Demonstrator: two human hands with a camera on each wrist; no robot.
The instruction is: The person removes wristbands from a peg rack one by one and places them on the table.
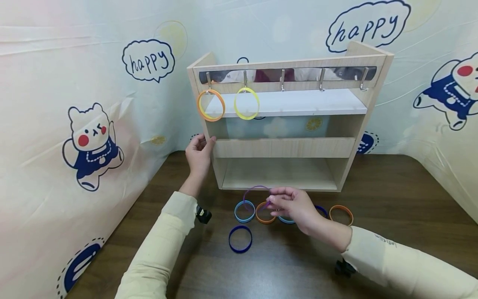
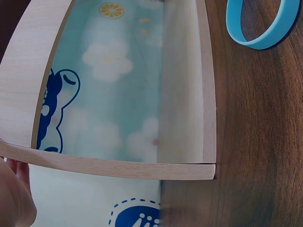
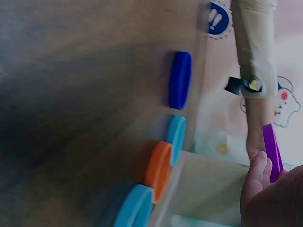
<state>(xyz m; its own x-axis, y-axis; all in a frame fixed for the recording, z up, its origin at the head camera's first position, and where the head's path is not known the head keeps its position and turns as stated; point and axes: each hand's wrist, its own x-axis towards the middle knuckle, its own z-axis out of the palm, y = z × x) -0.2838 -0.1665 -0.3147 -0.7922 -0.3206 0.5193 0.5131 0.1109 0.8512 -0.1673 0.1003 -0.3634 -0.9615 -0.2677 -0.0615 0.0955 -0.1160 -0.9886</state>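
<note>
My right hand (image 1: 295,205) pinches a thin purple silicone wristband (image 3: 272,153) above the table, in front of the shelf. My left hand (image 1: 199,155) holds the left side panel of a pale wooden shelf (image 1: 284,148), its thumb by the front edge. In the left wrist view that hand is partly cut off at the lower left. On the leftmost hook hang an orange wristband (image 1: 223,109) and a yellow one behind it. Another yellow wristband (image 1: 258,104) hangs on the second hook.
Below the shelf lie light blue (image 1: 244,221), orange (image 1: 265,222) and dark blue wristbands (image 1: 240,251), with another orange wristband (image 1: 351,216) farther right. My right hand partly covers several. Metal hooks (image 1: 282,79) line the shelf's top rail. A printed cloth (image 1: 101,74) surrounds the brown table (image 1: 284,274).
</note>
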